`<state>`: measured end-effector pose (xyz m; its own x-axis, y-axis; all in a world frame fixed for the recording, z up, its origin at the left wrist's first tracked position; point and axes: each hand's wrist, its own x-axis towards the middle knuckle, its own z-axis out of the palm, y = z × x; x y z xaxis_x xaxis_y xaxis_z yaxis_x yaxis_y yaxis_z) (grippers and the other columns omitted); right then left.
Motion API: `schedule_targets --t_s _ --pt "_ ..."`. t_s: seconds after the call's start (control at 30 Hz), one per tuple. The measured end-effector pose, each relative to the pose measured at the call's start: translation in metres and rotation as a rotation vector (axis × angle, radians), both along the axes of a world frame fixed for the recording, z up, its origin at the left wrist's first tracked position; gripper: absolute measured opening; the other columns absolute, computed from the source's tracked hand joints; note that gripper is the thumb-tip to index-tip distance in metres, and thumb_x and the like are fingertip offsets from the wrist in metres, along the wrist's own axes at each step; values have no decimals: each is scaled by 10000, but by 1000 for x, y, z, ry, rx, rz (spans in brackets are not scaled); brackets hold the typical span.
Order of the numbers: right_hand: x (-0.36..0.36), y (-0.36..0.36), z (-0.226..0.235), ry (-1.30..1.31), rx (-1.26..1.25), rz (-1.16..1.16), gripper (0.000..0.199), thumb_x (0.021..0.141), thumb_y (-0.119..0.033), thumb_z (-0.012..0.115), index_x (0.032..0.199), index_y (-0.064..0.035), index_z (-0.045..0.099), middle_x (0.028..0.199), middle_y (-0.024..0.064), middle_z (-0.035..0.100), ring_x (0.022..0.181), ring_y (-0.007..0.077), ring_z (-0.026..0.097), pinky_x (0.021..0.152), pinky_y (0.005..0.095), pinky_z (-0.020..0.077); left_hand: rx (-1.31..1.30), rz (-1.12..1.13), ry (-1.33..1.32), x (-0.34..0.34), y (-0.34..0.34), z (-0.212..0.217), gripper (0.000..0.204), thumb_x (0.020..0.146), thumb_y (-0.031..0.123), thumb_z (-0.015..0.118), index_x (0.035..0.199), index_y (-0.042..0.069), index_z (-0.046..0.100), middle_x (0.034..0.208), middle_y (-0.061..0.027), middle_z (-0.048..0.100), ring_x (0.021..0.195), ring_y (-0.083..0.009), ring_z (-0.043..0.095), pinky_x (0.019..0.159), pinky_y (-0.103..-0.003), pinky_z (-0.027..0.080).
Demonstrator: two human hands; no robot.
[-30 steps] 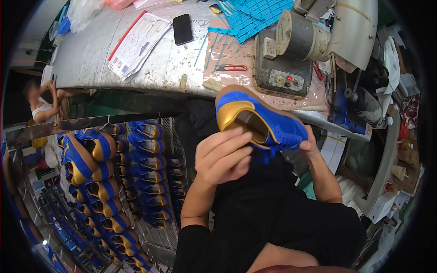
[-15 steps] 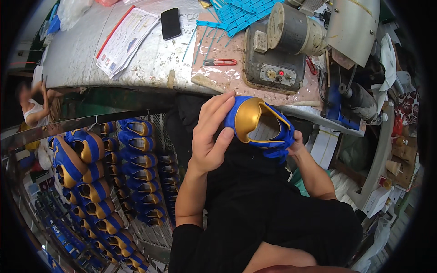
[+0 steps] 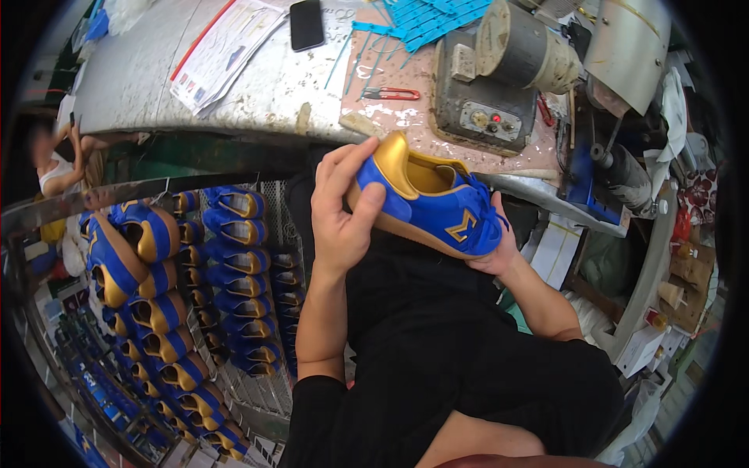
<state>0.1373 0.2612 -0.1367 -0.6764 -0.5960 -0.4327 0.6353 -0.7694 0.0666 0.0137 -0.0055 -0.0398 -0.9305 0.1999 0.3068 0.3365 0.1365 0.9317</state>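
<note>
Between my two hands is a blue shoe (image 3: 425,207) with a gold heel, gold trim and a tan sole, its side turned up toward me. My left hand (image 3: 343,203) grips the heel end, fingers behind it and thumb on the near side. My right hand (image 3: 499,242) holds the toe end from below, beside the blue laces; its fingers are partly hidden under the shoe. Just beyond the shoe is the workbench (image 3: 234,117), where red-handled thread snips (image 3: 390,93) lie.
A grey machine (image 3: 484,117) with a lit red lamp stands on the bench at right. Blue plastic strips (image 3: 437,19), a phone (image 3: 307,25) and papers (image 3: 222,58) lie farther back. At left, a rack holds several blue and gold shoes (image 3: 246,285). Another person (image 3: 58,168) sits at far left.
The shoe has tilted in my hands, from its opening facing me to its side and sole edge showing. My left hand has shifted slightly left, and the view has moved a little.
</note>
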Motion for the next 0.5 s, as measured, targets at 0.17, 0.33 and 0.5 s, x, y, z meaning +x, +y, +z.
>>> schedule_targets --t_s 0.17,0.33,0.5 --pt "-10 -23 -5 150 -299 75 667 983 -635 377 1319 -91 569 944 90 703 558 189 592 436 303 459 133 61 -179 15 -42 4 439 862 108 671 1277 8 569 1220 -115 553 1141 -210 537 984 -332 432" --pt "-27 -68 18 274 184 191 704 986 -539 390 1510 -70 367 1522 185 413 1375 383 430 1139 549 347 -88 -185 -337 73 -103 61 647 750 214 833 1272 63 483 1257 -129 534 1092 -238 593 941 -331 470" --pt "-67 -92 -14 291 107 594 852 945 -714 320 1337 3 562 1234 259 644 1156 422 620 1029 540 476 -362 -341 -133 154 -155 118 486 675 255 874 1005 76 565 1232 -170 654 964 -300 691 811 -326 539"
